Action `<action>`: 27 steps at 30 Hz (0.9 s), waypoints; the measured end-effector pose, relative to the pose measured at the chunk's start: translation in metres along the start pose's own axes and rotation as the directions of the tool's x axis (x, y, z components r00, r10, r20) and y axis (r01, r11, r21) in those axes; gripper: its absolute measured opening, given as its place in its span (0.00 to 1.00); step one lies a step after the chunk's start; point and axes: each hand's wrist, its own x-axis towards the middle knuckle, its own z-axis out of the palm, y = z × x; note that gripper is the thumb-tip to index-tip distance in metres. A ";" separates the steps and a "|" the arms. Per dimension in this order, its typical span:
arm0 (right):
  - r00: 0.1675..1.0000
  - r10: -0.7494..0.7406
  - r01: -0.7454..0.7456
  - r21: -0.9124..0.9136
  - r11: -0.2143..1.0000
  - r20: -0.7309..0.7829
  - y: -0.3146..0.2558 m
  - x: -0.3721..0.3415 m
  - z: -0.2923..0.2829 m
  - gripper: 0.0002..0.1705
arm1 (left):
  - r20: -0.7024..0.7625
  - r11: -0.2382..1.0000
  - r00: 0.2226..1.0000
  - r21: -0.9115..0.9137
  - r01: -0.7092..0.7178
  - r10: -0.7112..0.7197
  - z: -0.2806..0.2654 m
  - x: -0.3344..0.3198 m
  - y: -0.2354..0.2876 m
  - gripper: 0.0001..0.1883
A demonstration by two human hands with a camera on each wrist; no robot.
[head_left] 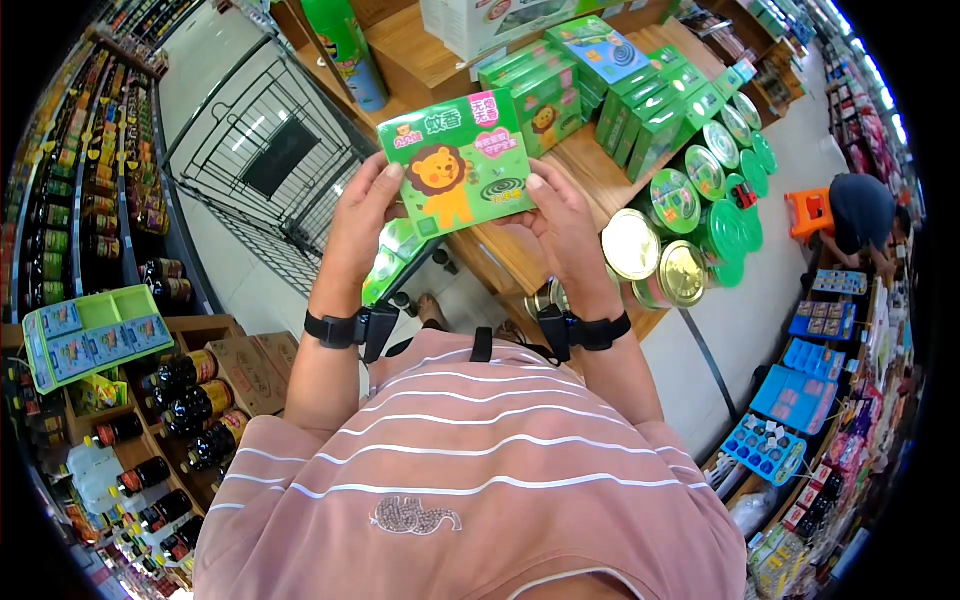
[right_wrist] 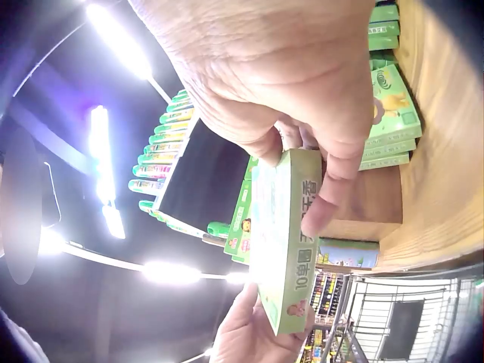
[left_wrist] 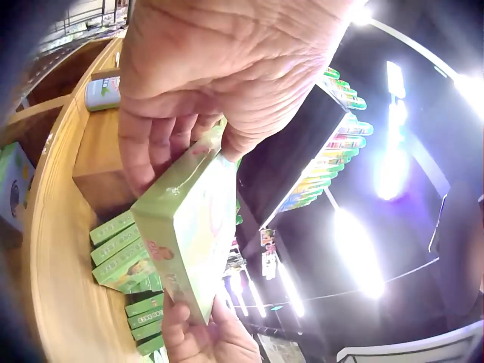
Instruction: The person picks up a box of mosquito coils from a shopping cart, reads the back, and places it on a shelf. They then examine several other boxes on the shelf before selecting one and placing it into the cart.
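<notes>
A flat green box with a lion picture [head_left: 458, 165] is held up in front of the body, its printed face toward the head camera. The left hand [head_left: 360, 215] grips its left edge, thumb on the face. At the right edge the right hand [head_left: 570, 225] pinches it the same way. In the left wrist view the left hand [left_wrist: 227, 68] curls its fingers behind the box [left_wrist: 193, 219]. In the right wrist view the right hand [right_wrist: 295, 91] has a finger along the box's narrow side [right_wrist: 291, 242].
Stacked green boxes [head_left: 650, 110] and round tins [head_left: 630, 245] stand on a wooden display [head_left: 590, 160] beyond and to the right. A wire cart [head_left: 265, 165] is at the left, near a spray can [head_left: 345, 50]. Bottles [head_left: 195, 405] fill the lower left; another person [head_left: 862, 215] crouches at the right.
</notes>
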 end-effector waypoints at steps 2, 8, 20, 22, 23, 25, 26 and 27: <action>1.000 -0.024 0.024 -0.010 1.000 -0.007 -0.002 -0.004 -0.006 0.24 | 0.005 1.000 1.000 -0.012 0.003 -0.003 0.008 0.000 0.000 0.24; 0.998 -0.056 0.056 -0.004 0.998 -0.027 -0.009 -0.011 -0.017 0.24 | 0.052 0.998 0.999 -0.057 0.005 -0.002 0.022 0.002 -0.003 0.24; 0.997 -0.054 0.054 0.008 0.999 -0.047 -0.018 -0.021 -0.036 0.25 | -0.003 0.998 0.998 -0.014 -0.059 0.059 0.047 0.002 -0.011 0.21; 0.997 -0.061 0.062 0.010 0.998 -0.055 -0.019 -0.023 -0.038 0.24 | -0.011 0.998 0.998 -0.015 -0.059 0.059 0.051 0.003 -0.013 0.22; 0.996 -0.064 0.065 0.012 0.998 -0.060 -0.020 -0.024 -0.039 0.24 | -0.011 0.998 0.998 -0.014 -0.058 0.058 0.053 0.003 -0.014 0.22; 0.995 -0.072 0.073 0.011 0.997 -0.064 -0.023 -0.027 -0.040 0.24 | -0.019 0.998 0.998 -0.012 -0.064 0.064 0.057 0.004 -0.016 0.22; 0.995 -0.075 0.076 0.011 0.997 -0.066 -0.025 -0.028 -0.041 0.24 | -0.027 0.997 0.997 -0.010 -0.070 0.070 0.060 0.005 -0.016 0.22; 0.995 -0.071 0.072 0.010 0.997 -0.073 -0.026 -0.029 -0.042 0.24 | -0.036 0.997 0.997 -0.009 -0.075 0.075 0.063 0.005 -0.016 0.22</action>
